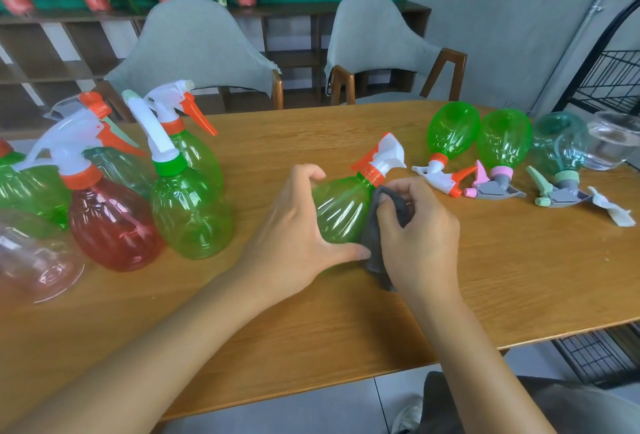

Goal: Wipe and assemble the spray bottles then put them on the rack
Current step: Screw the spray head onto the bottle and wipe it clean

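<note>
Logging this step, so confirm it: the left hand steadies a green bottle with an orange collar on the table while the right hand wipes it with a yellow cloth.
One detail is wrong: the cloth is dark grey, not yellow, as the head view shows. The rest holds: the left hand steadies the green bottle with the orange collar on the table while the right hand wipes it.

A translucent green plastic spray bottle (341, 211) with an orange collar and white trigger head lies tilted mid-desk near the front edge, a crumpled dark grey cloth (377, 243) pressed against its right side.
</note>
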Demonstrator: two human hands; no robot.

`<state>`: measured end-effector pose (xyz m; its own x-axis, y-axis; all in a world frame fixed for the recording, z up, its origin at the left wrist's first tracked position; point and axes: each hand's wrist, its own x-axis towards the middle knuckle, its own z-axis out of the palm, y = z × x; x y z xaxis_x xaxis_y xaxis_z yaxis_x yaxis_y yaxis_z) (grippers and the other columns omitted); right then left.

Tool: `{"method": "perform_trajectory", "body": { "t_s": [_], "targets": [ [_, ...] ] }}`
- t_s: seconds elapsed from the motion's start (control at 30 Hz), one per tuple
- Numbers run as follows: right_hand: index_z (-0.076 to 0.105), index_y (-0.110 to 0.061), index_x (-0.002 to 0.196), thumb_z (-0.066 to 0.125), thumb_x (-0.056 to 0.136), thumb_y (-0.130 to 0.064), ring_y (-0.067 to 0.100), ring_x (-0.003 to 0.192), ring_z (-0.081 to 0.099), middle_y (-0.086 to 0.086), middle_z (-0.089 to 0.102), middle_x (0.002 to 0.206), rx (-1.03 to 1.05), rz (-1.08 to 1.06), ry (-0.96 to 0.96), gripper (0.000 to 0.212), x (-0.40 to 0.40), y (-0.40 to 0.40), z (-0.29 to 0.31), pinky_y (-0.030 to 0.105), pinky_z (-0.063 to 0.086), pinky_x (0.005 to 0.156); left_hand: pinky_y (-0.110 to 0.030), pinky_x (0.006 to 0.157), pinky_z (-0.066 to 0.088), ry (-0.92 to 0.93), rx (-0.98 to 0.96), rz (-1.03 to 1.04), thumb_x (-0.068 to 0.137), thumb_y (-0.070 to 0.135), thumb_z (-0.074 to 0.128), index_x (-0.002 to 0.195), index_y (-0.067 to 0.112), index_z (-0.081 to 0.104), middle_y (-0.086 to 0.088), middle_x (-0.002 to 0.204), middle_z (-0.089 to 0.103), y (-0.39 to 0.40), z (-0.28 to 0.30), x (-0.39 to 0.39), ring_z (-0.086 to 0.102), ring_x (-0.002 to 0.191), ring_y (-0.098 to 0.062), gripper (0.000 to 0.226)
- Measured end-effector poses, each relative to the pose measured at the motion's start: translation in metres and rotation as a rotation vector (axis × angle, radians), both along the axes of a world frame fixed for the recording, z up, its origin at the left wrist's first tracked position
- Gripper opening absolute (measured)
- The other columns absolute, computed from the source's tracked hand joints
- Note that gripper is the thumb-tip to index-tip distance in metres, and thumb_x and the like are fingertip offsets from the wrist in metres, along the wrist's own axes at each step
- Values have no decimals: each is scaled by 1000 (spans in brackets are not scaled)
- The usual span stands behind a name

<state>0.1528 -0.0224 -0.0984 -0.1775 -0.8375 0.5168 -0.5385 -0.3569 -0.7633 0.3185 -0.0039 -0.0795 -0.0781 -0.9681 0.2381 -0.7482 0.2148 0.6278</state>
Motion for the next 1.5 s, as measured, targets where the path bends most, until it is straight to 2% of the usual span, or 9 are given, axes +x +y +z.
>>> {"method": "perform_trajectory", "body": {
  "t_s": [0.1, 0.23, 0.47, 0.7, 0.93, 1.17, 1.33, 1.43, 1.5],
  "targets": [
    [67, -23, 94, 66, 94, -11, 3, 76, 58, -13, 66, 80, -33, -17, 75, 11, 0, 0, -2, 11, 39, 67, -20, 104, 29, -124, -106, 21, 68, 65, 79, 153, 23, 25, 2, 143, 35, 1, -6, -4, 35, 136, -13, 109],
    [70, -18, 94, 66, 95, -12, 7, 76, 61, -8, 70, 81, -58, -32, 106, 8, -1, -1, -2, 20, 41, 69, -22, 115, 22, -199, -198, -27, 94, 47, 56, 155, 11, 24, -5, 149, 31, 7, -10, -8, 30, 143, -21, 78],
    [71, -21, 86, 72, 92, -17, -21, 72, 56, -27, 61, 71, 74, -31, 20, 7, -4, 0, 5, -2, 36, 67, -18, 89, 32, -145, -182, -37, 78, 44, 83, 142, 31, 35, 12, 140, 41, 3, -5, 1, 45, 125, -9, 81],
    [75, -21, 85, 72, 92, -23, 8, 74, 62, -12, 71, 76, 175, -47, 94, 8, -9, -4, 3, 4, 38, 63, -32, 108, 35, -327, -258, -12, 68, 38, 92, 147, 8, 43, -7, 139, 49, -2, -19, -1, 49, 127, -27, 98],
    [75, -19, 91, 68, 94, -18, 7, 80, 63, -8, 73, 84, 1, 14, 128, 8, -4, -1, 10, 20, 44, 72, -44, 102, 47, -438, -340, -107, 66, 33, 93, 141, 9, 46, -4, 137, 47, 5, -19, -6, 50, 124, -27, 92],
    [68, -28, 96, 64, 100, -20, -8, 77, 60, -21, 66, 81, -85, -94, -159, 9, -19, 5, 21, 6, 40, 71, -31, 113, 34, -285, -316, -45, 70, 36, 90, 144, 8, 45, -7, 140, 47, 6, -22, 3, 47, 130, -25, 91],
    [62, -28, 97, 60, 103, -26, 5, 79, 61, -12, 67, 83, -58, -176, -41, 6, -29, 8, 10, 13, 37, 69, -12, 103, 24, -198, -236, 3, 75, 39, 89, 145, 15, 41, -2, 141, 50, 7, -18, 4, 44, 130, -17, 89],
    [62, -24, 96, 56, 104, -27, 17, 79, 59, -5, 65, 84, -50, -221, 21, 10, -32, 9, 6, 24, 34, 68, -15, 101, 27, -97, -182, 50, 80, 46, 83, 146, 21, 37, 4, 143, 47, 4, -15, 8, 42, 132, -11, 85],
    [62, -24, 95, 55, 104, -27, 9, 74, 59, -8, 64, 79, -22, -211, -14, 12, -33, 10, 7, 15, 36, 64, -21, 100, 31, -6, -150, 88, 80, 50, 81, 144, 25, 36, 8, 137, 49, 2, -15, 10, 40, 131, -11, 82]
  ]
}}
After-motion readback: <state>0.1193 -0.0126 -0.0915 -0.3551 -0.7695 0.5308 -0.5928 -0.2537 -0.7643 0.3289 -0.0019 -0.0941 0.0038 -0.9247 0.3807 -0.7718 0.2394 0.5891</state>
